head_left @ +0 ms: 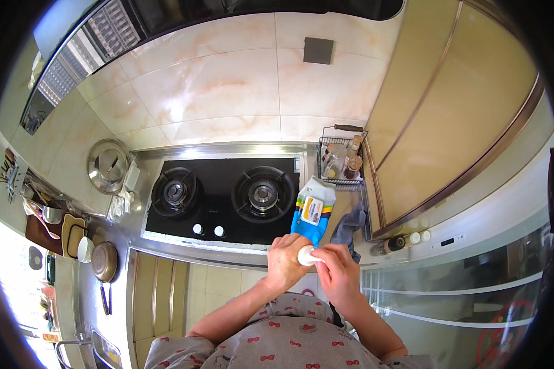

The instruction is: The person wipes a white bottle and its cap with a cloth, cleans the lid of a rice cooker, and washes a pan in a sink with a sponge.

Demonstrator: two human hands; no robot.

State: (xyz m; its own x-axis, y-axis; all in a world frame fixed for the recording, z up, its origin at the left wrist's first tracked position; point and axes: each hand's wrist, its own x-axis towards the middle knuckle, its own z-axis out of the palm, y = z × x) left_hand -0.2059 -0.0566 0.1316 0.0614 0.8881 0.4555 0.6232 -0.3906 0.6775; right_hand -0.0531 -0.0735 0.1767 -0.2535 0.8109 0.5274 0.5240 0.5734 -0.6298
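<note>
My left hand (286, 260) is wrapped around a small white container (305, 256), most of which is hidden in the fist. Its round white top faces up towards me. The fingers of my right hand (340, 272) pinch a narrow white part at the right side of that top; whether this is a cap or a nozzle cannot be made out. Just beyond both hands lies a blue and white soft pack of wipes (324, 226) with a printed flip lid. It rests by the right edge of the black gas hob (217, 196).
A grey cloth (349, 228) lies right of the pack. Behind it stands a black wire basket (340, 180) of glass jars. A steel lid (108, 166) leans at the back left. On the left counter are a frying pan (104, 261) and a white bowl (85, 249).
</note>
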